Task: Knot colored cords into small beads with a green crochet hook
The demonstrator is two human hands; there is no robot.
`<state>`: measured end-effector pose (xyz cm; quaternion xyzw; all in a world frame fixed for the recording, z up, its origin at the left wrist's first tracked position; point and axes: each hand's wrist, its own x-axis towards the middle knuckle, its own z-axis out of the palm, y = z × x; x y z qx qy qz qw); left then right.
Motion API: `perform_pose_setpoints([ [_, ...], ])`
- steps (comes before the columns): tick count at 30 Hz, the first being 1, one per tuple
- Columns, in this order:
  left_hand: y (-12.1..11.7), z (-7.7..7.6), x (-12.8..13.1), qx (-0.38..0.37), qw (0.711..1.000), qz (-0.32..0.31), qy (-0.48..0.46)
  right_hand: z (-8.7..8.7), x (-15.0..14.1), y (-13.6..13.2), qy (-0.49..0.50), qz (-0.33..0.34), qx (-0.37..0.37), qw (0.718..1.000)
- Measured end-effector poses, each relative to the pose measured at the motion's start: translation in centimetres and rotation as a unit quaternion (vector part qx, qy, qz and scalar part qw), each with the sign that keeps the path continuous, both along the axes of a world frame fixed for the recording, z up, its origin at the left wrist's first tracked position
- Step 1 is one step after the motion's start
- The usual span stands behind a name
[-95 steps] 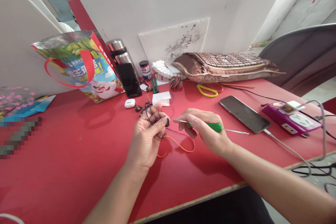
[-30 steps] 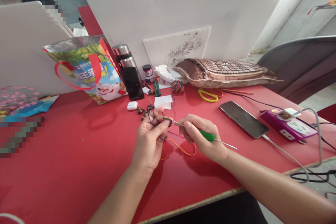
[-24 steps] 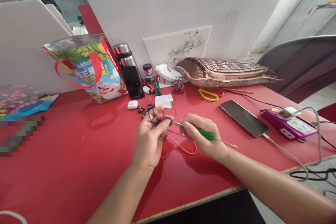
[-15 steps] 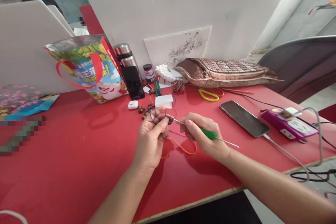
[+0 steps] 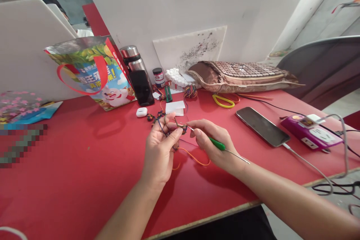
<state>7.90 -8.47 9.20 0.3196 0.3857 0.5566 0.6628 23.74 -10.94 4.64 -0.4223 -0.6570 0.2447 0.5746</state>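
Between the thumb and fingers of my left hand (image 5: 160, 148) is a small multicoloured crochet piece (image 5: 184, 129). Dark yarn runs over my raised left fingers, and an orange yarn tail (image 5: 197, 160) curls below onto the red table. My right hand (image 5: 215, 142) grips a crochet hook (image 5: 218, 144) with a green handle and a metal shaft at each end. Its front tip meets the right edge of the piece; whether it is inside a stitch is too small to tell. Behind my left fingers lies a finished-looking multicoloured crocheted strip (image 5: 152, 117), partly hidden.
A yarn ball (image 5: 190, 91), white folded paper (image 5: 174, 108), an earphone case (image 5: 141, 112) and yellow-handled scissors (image 5: 223, 101) lie beyond my hands. A phone (image 5: 262, 125) and purple power strip (image 5: 312, 131) sit right. A carrier bag (image 5: 92, 75) and steel flask (image 5: 133, 60) stand back left.
My right hand has tilted the hook more steeply, its rear end swinging down and left. The left hand keeps its grip on the crochet piece. The camera view has shifted since the oldest frame.
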Motion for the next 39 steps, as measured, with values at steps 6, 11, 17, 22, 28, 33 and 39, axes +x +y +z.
perform_pose_setpoints([
  [6, 0.12, -0.2, -0.04, 0.015, 0.999, -0.031, -0.013, 0.16, 0.25, 0.17, -0.065, 0.014, 0.065, 0.996],
  [11, 0.32, -0.34, -0.16, 0.002, 0.998, -0.053, -0.023, 0.32, 0.43, 0.19, -0.065, -0.007, 0.089, 0.994],
  [17, 0.37, -0.26, -0.15, -0.041, 0.997, -0.052, -0.039, 0.32, 0.53, 0.41, -0.08, -0.027, 0.093, 0.992],
  [22, 0.56, -0.24, -0.06, -0.069, 0.996, -0.024, -0.044, 0.26, 0.57, 0.46, -0.09, -0.026, 0.085, 0.992],
  [28, 0.69, -0.16, -0.14, -0.069, 0.997, -0.003, -0.042, 0.41, 0.66, 0.2, -0.076, -0.01, 0.135, 0.988],
  [33, 0.39, 0.01, 0.0, -0.045, 0.999, 0.013, -0.025, 0.37, 0.87, 0.25, -0.082, 0.046, 0.18, 0.979],
  [39, 0.12, -0.07, 0.24, -0.011, 1.0, 0.028, 0.004, 0.28, 0.78, 0.29, -0.075, 0.049, 0.195, 0.977],
])
